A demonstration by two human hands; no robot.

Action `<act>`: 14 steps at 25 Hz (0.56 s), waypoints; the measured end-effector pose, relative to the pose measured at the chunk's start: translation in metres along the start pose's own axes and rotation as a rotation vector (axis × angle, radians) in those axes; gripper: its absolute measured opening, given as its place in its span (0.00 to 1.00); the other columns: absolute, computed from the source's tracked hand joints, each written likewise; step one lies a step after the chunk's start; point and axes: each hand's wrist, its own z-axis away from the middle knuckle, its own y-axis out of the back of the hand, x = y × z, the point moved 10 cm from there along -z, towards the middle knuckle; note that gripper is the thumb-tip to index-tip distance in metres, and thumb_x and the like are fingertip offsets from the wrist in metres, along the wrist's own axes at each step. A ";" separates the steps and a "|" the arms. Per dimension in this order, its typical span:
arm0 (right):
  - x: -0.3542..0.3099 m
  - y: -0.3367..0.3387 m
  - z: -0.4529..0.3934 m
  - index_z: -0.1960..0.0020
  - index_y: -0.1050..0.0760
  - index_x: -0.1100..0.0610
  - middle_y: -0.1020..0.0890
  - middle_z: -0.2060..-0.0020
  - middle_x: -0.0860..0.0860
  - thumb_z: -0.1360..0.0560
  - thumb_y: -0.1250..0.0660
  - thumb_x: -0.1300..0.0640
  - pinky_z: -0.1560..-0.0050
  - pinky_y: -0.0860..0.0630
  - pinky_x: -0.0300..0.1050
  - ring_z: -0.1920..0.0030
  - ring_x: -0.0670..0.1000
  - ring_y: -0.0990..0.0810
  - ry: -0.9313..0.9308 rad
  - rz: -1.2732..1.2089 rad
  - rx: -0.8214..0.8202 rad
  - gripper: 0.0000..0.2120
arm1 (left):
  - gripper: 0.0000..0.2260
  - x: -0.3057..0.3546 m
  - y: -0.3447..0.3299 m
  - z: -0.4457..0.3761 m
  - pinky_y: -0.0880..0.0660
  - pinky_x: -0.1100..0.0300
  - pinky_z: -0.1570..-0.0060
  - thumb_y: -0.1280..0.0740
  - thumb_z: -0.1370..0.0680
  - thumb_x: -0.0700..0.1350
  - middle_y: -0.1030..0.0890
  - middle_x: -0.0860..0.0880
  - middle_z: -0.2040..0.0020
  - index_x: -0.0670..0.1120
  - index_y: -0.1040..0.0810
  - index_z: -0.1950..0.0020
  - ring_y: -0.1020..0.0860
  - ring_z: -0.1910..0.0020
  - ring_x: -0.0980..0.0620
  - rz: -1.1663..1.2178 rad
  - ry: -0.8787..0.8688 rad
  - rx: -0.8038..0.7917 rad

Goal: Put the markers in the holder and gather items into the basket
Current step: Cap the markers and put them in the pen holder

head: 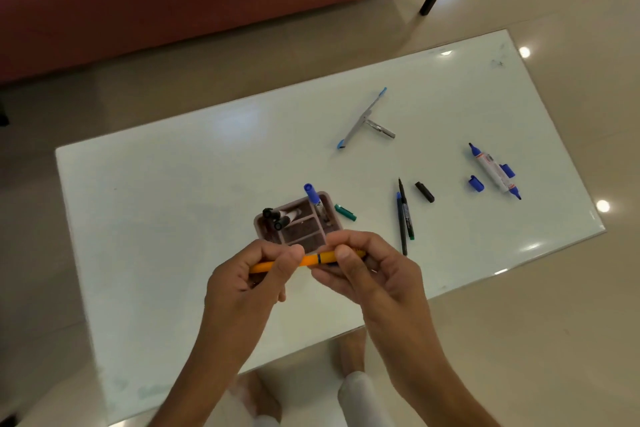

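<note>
Left hand [258,276] curled round barrel of orange pen [311,259], held level for capping, seemingly. Holder [294,218] just beyond, at 12 o'clock. Right hand [367,267] pinching cap end. Loose markers [403,215] at 2 o'clock. No basket in view.

Bare left hand [247,279] and right hand [372,274], sleeveless forearms, white trouser legs [360,399], bare feet.
</note>
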 end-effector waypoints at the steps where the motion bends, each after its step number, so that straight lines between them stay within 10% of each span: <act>1: 0.003 -0.006 -0.001 0.42 0.19 0.64 0.13 0.50 0.60 0.18 0.35 0.62 0.44 0.16 0.51 0.47 0.58 0.12 0.006 0.014 0.008 0.09 | 0.12 -0.007 0.004 0.002 0.26 0.65 0.68 0.29 0.26 0.56 0.24 0.52 0.72 0.49 0.15 0.57 0.25 0.70 0.54 0.018 0.017 0.017; 9: 0.007 -0.038 -0.012 0.41 0.25 0.57 0.12 0.50 0.55 0.20 0.30 0.61 0.44 0.16 0.51 0.48 0.53 0.12 0.005 0.110 0.001 0.10 | 0.14 -0.038 0.028 -0.006 0.19 0.60 0.57 0.35 0.22 0.60 0.17 0.55 0.60 0.53 0.21 0.43 0.18 0.62 0.55 0.124 0.068 -0.008; 14: -0.042 -0.013 -0.024 0.49 0.23 0.48 0.15 0.64 0.39 0.22 0.28 0.53 0.61 0.20 0.31 0.60 0.36 0.15 0.272 0.704 0.266 0.05 | 0.11 -0.080 0.093 -0.021 0.19 0.54 0.49 0.40 0.16 0.58 0.15 0.55 0.50 0.55 0.23 0.42 0.15 0.51 0.51 0.173 0.180 0.285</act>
